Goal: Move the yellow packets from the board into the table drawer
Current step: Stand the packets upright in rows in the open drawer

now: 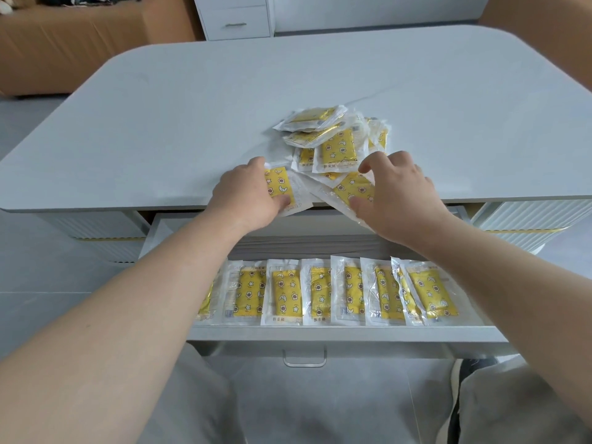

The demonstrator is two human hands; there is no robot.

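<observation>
Left hand [246,193] and right hand [400,197] each clamp a yellow star-printed plastic packet [278,184]; a row [285,293] lines the white drawer [320,335] at six o'clock, a heap [336,145] waits at twelve.

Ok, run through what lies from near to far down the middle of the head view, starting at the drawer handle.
drawer handle → row of yellow packets in the drawer → left hand and right hand, level with each other, each on a packet → pile of yellow packets → bare stretch of table → white cabinet
</observation>
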